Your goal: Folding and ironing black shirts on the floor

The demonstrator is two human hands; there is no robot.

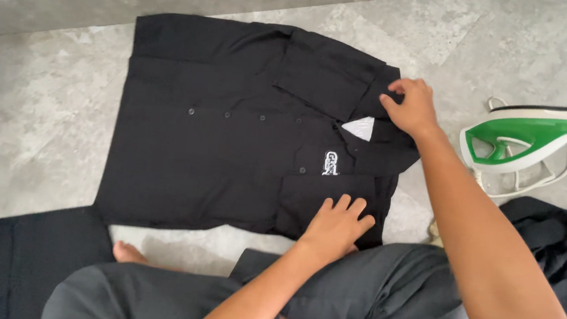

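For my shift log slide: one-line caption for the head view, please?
Left hand presses the folded sleeve of a black shirt on the floor; right hand pinches its collar, iron standing nearby.

Green-and-white iron (pixel 528 136), dark cloth (pixel 557 238), grey floor (pixel 28 110)

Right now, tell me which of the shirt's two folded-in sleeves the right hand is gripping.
The far sleeve, by the wall. The right hand pinches its cuff end near the collar; the near sleeve lies flat under the left hand.
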